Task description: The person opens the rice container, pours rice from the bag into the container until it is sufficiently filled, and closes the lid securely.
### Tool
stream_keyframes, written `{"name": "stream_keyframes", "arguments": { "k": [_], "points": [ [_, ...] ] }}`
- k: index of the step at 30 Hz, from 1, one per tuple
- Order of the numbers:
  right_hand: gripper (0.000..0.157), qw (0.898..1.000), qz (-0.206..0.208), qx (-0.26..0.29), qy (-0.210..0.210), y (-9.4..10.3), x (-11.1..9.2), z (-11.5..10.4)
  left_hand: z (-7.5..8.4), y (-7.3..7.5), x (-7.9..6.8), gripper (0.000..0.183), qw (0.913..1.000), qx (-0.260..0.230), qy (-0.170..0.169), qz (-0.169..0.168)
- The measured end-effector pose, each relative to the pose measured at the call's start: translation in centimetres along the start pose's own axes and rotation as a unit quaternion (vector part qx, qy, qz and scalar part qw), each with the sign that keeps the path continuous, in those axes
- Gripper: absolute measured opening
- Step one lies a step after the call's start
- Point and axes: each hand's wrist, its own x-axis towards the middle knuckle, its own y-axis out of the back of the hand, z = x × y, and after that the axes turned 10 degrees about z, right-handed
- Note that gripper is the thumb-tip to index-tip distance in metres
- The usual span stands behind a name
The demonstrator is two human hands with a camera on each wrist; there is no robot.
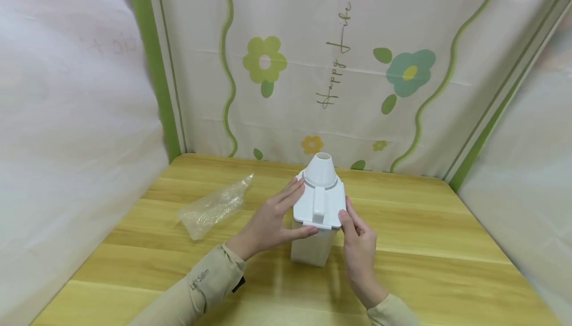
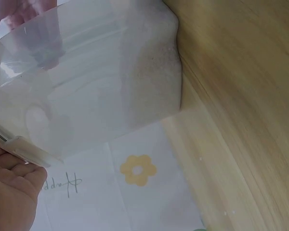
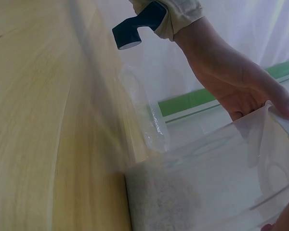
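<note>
A tall see-through storage container (image 1: 309, 249) stands upright on the table, with pale granular contents (image 3: 156, 197) in its lower part. Its white lid (image 1: 332, 202) carries a raised bar and a hollow white cone (image 1: 321, 171) at the far end. My left hand (image 1: 272, 219) grips the lid from the left, thumb along the near edge and fingers at the far left side. From the right, my right hand (image 1: 361, 246) holds the lid's near corner, thumb on top and fingers against the side. Through the clear wall, the right hand (image 2: 43, 33) shows in the left wrist view.
A crumpled clear plastic bag (image 1: 216, 207) lies on the wooden table (image 1: 447, 276) left of the container. Fabric walls stand around the table, the back one (image 1: 295, 107) printed with flowers. A dark wrist device (image 3: 135, 29) sits at the left cuff.
</note>
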Motion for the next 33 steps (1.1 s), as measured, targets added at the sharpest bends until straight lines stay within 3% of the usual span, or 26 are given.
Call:
{"name": "stream_keyframes", "arguments": {
  "k": [11, 24, 33],
  "points": [
    [0.045, 1.0, 0.002, 0.009, 0.003, 0.22, 0.07, -0.04, 0.15, -0.09, 0.12, 0.091, 0.9999, 0.004, 0.012, -0.008],
    [0.042, 1.0, 0.02, 0.009, 0.004, 0.32, 0.07, 0.01, 0.27, -0.09, 0.16, 0.091, 1.0, -0.001, -0.006, -0.002],
    [0.041, 1.0, 0.026, 0.011, -0.004, -0.13, 0.07, -0.12, 0.25, -0.08, 0.06, 0.09, 1.0, -0.004, 0.001, 0.007]
  ]
}}
